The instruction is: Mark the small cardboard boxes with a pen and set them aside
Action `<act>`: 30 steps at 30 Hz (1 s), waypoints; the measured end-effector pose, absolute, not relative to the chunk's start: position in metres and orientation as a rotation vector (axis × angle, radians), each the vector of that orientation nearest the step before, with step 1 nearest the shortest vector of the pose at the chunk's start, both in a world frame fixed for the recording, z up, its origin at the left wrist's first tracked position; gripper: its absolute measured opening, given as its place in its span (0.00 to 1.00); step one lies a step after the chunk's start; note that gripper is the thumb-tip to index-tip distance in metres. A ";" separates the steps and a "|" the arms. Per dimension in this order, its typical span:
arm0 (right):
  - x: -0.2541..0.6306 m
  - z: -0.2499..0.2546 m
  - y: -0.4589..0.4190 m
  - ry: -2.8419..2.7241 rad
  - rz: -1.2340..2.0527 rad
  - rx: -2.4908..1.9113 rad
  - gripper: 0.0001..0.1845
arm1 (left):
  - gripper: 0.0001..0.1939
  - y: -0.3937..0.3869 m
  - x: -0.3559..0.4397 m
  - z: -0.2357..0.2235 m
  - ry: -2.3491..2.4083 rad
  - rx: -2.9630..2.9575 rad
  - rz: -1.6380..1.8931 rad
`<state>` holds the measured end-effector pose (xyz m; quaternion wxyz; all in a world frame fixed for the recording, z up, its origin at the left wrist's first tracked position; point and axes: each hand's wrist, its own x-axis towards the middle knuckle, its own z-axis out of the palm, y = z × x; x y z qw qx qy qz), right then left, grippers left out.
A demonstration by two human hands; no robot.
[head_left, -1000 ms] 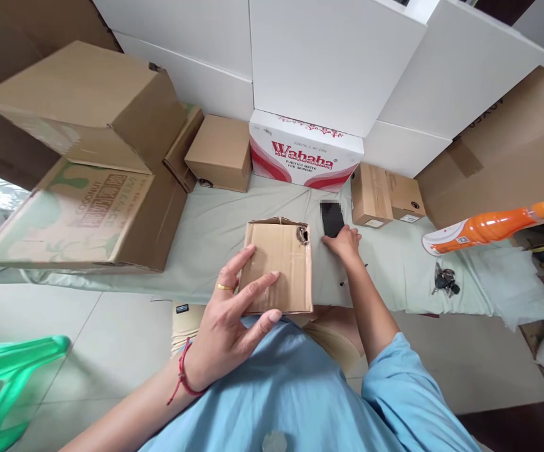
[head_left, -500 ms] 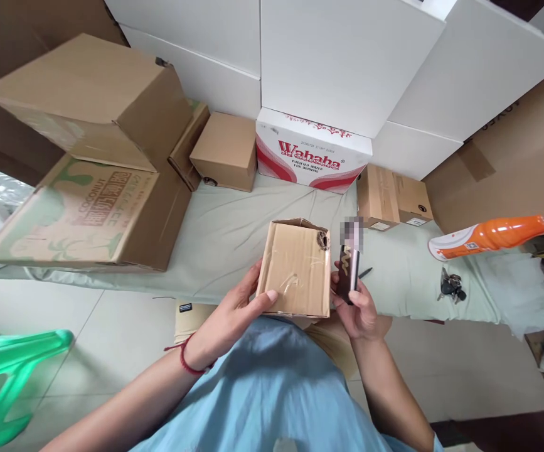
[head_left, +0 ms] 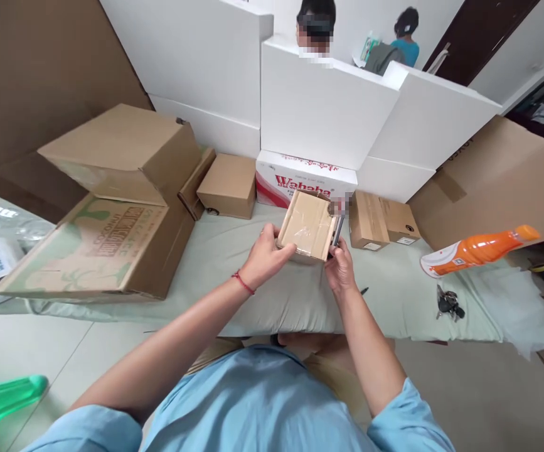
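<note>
A small cardboard box [head_left: 308, 225] with clear tape on top is held up over the cloth-covered surface. My left hand [head_left: 268, 254] grips its left side, thumb along the near left edge. My right hand [head_left: 340, 266] is closed around a slim dark case [head_left: 338, 231], seen nearly edge-on against the box's right side; its top is blurred. Whether my right fingers also press the box cannot be made out. Behind the held box, a white and red water carton [head_left: 272, 179] is partly covered by it.
Left stand a brown carton [head_left: 125, 144] on a coconut-printed carton [head_left: 88, 251] and a smaller box [head_left: 229, 182]. Right are two small boxes [head_left: 370, 220], an orange bottle [head_left: 483, 251], keys [head_left: 449, 303] and a pen [head_left: 364, 290]. White panels [head_left: 319, 100] rise behind; two people are beyond.
Both hands have moved forward, away from my body, carrying the box and the dark case. The case has come against the box's right side and turned edge-on. My view has tilted up.
</note>
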<state>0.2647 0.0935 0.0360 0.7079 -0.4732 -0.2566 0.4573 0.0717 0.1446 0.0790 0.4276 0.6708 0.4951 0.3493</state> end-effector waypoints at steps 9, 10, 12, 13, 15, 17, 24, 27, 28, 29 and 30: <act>0.277 0.029 0.072 -0.644 1.109 -1.071 0.32 | 0.24 0.110 0.061 0.088 1.094 2.560 0.998; 0.278 0.027 0.070 -0.646 1.111 -1.071 0.32 | 0.23 0.108 0.061 0.089 1.079 2.653 1.033; 0.280 0.022 0.066 -0.638 1.107 -1.070 0.29 | 0.26 0.107 0.064 0.092 0.977 2.807 1.066; 0.280 0.020 0.063 -0.627 1.108 -1.076 0.27 | 0.27 0.108 0.066 0.092 0.894 2.869 1.049; 0.281 0.018 0.056 -0.599 1.124 -1.097 0.25 | 0.28 0.112 0.070 0.093 0.733 2.955 0.959; 0.282 0.021 0.046 -0.571 1.131 -1.132 0.24 | 0.32 0.115 0.074 0.092 0.668 2.995 0.870; 0.288 0.052 0.007 -0.597 0.938 -1.272 0.36 | 0.35 0.116 0.079 0.089 0.754 2.987 0.804; 0.281 0.072 -0.005 -0.667 0.811 -1.363 0.44 | 0.34 0.115 0.081 0.089 0.784 2.980 0.838; 0.278 0.078 -0.008 -0.703 0.773 -1.406 0.45 | 0.34 0.114 0.082 0.089 0.796 2.980 0.854; 0.273 0.084 -0.010 -0.746 0.731 -1.459 0.47 | 0.34 0.113 0.084 0.089 0.806 2.981 0.871; 0.268 0.089 -0.011 -0.790 0.678 -1.522 0.49 | 0.34 0.112 0.085 0.088 0.817 2.980 0.887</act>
